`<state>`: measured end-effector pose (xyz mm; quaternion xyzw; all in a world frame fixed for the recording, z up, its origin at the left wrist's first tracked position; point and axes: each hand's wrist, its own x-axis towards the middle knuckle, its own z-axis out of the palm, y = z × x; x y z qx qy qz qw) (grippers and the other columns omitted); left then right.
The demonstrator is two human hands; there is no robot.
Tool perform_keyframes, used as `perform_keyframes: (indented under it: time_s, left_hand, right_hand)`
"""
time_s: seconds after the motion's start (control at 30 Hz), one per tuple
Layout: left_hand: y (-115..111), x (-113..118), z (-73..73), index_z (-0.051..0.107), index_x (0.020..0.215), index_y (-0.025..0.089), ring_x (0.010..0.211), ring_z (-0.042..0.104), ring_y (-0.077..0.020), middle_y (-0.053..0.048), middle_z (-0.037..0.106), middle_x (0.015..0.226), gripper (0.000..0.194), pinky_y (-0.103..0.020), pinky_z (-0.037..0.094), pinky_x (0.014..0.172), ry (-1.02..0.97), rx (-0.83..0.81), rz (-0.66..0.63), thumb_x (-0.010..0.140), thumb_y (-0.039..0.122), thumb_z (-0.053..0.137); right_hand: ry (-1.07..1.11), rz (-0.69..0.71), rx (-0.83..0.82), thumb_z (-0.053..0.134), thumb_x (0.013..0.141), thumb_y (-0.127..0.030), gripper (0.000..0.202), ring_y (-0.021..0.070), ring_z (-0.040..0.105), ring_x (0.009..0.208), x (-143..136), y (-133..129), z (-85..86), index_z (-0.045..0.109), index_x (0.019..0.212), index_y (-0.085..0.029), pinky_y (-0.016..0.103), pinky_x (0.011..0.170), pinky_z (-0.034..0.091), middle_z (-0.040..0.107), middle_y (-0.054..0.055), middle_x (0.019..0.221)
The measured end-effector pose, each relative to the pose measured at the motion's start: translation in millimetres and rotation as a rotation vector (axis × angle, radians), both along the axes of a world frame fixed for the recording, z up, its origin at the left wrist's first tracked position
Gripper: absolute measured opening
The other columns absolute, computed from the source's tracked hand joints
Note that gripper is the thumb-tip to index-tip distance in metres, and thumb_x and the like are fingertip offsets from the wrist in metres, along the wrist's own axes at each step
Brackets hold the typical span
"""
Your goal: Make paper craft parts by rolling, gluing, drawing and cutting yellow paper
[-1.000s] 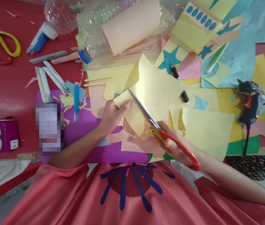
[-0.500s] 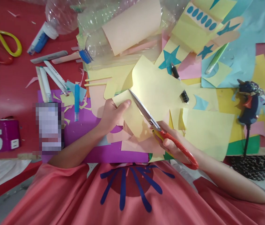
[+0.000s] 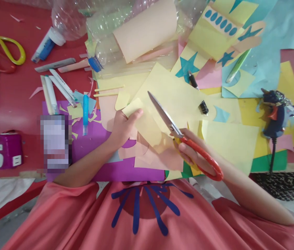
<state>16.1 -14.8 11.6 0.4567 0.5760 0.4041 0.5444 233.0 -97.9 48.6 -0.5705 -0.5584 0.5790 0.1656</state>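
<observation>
My left hand [image 3: 124, 126] pinches a pale yellow strip of paper [image 3: 149, 126] between thumb and fingers, and the strip slants down to the right. Scissors [image 3: 166, 116] with red and yellow handles are gripped in my right hand [image 3: 193, 147]. Their blades look closed and point up and left, apart from the strip. A larger pale yellow sheet [image 3: 173, 90] lies under the blades. Pink paper pieces [image 3: 159, 161] lie below the strip, on a purple sheet [image 3: 89, 156].
Plastic bottles [image 3: 107, 55] and rolled peach paper [image 3: 147, 29] lie at the back. Markers [image 3: 60, 85], a phone [image 3: 55, 142] and more scissors [image 3: 11, 48] are at left. A glue gun [image 3: 275, 113] is at right.
The scissors have moved right, off the paper, and their blades now show whole. The strip in my left hand is now separate from the large sheet, which lies flatter behind it.
</observation>
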Motion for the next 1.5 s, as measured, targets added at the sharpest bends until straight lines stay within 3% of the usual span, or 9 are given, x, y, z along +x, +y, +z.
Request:
perform_keyframes:
  time_s: [0.17, 0.33, 0.6, 0.8, 0.9, 1.0, 1.13, 1.3, 1.5]
  left_hand:
    - [5.9, -1.4, -6.3, 0.066, 0.08, 0.02, 0.079, 0.07, -0.0208, -0.002, 0.07, 0.073, 0.027, -0.029, 0.057, 0.067, -0.018, 0.011, 0.003, 0.075, 0.046, 0.068]
    - [11.9, -2.7, -13.4, 0.068, 0.088, 0.018, 0.09, 0.07, -0.022, -0.005, 0.074, 0.085, 0.041, -0.029, 0.057, 0.074, -0.009, 0.11, -0.038, 0.073, 0.055, 0.071]
    - [14.8, -5.0, -18.0, 0.066, 0.091, 0.018, 0.089, 0.069, -0.0202, -0.006, 0.073, 0.089, 0.042, -0.028, 0.055, 0.074, 0.068, 0.165, -0.044, 0.078, 0.057, 0.064]
    - [18.6, -6.0, -23.8, 0.063, 0.09, 0.019, 0.088, 0.07, -0.0201, -0.005, 0.073, 0.091, 0.038, -0.029, 0.056, 0.075, -0.028, 0.159, -0.082, 0.07, 0.05, 0.075]
    - [19.4, -4.9, -24.6, 0.064, 0.09, 0.02, 0.086, 0.07, -0.0191, -0.004, 0.074, 0.091, 0.041, -0.03, 0.056, 0.075, -0.096, 0.145, -0.098, 0.069, 0.052, 0.077]
    - [19.1, -3.3, -21.9, 0.064, 0.09, 0.02, 0.083, 0.069, -0.0176, -0.003, 0.073, 0.088, 0.042, -0.028, 0.056, 0.073, -0.117, 0.137, -0.098, 0.067, 0.052, 0.078]
    - [18.9, -2.3, -17.1, 0.063, 0.087, 0.021, 0.081, 0.069, -0.0171, -0.002, 0.071, 0.082, 0.043, -0.027, 0.055, 0.07, -0.102, 0.162, -0.095, 0.065, 0.054, 0.08]
    - [15.1, -5.6, -14.7, 0.06, 0.101, 0.024, 0.069, 0.066, -0.0141, 0.0, 0.067, 0.077, 0.049, -0.025, 0.054, 0.065, -0.07, 0.149, -0.188, 0.072, 0.062, 0.07]
    - [4.3, -6.6, -17.9, 0.059, 0.11, 0.023, 0.083, 0.067, -0.0192, -0.004, 0.067, 0.092, 0.054, -0.026, 0.053, 0.068, 0.071, 0.219, -0.274, 0.067, 0.052, 0.078]
  right_hand:
    - [-0.356, -0.059, 0.205, 0.057, 0.087, -0.048, 0.038, 0.0145, 0.054, 0.056, 13.8, 23.7, 11.0, 0.053, 0.114, -0.022, 0.028, 0.054, 0.042, 0.059, 0.001, 0.074]
    - [-0.709, -0.037, 0.437, 0.063, 0.078, -0.029, 0.034, 0.0215, 0.06, 0.066, 13.7, 48.0, -7.5, 0.061, 0.111, -0.021, 0.032, 0.059, 0.044, 0.065, 0.008, 0.082]
    - [-0.806, -0.062, 0.576, 0.059, 0.081, -0.028, 0.038, 0.0259, 0.062, 0.08, 0.8, 75.8, -34.6, 0.06, 0.117, -0.02, 0.039, 0.069, 0.05, 0.065, 0.011, 0.093]
    - [-0.846, -0.054, 0.658, 0.048, 0.09, -0.025, 0.033, 0.0308, 0.057, 0.105, -4.1, 82.3, -29.2, 0.056, 0.121, -0.02, 0.05, 0.089, 0.048, 0.06, 0.014, 0.11]
    - [-0.728, -0.07, 0.662, 0.043, 0.093, -0.028, 0.026, 0.0293, 0.055, 0.108, -9.9, 79.6, -19.4, 0.059, 0.113, -0.02, 0.048, 0.091, 0.047, 0.058, 0.014, 0.11]
    - [-0.285, -0.035, 0.527, 0.045, 0.094, -0.035, 0.022, 0.0185, 0.059, 0.086, -22.8, 75.7, -18.1, 0.059, 0.102, -0.019, 0.035, 0.076, 0.049, 0.059, 0.006, 0.092]
    - [0.179, -0.02, 0.248, 0.056, 0.087, -0.041, 0.025, 0.009, 0.043, 0.059, -42.1, 69.6, -31.6, 0.047, 0.076, -0.021, 0.025, 0.055, 0.039, 0.041, -0.004, 0.066]
    - [0.341, -0.278, 0.135, 0.058, 0.086, -0.047, 0.025, 0.0098, 0.048, 0.058, -47.7, 66.6, -40.3, 0.046, 0.087, -0.024, 0.025, 0.051, 0.043, 0.05, -0.003, 0.075]
    - [0.332, -0.466, 0.169, 0.055, 0.085, -0.054, 0.03, 0.0156, 0.059, 0.062, -40.2, 70.5, -40.4, 0.045, 0.085, -0.025, 0.032, 0.058, 0.053, 0.052, -0.001, 0.069]
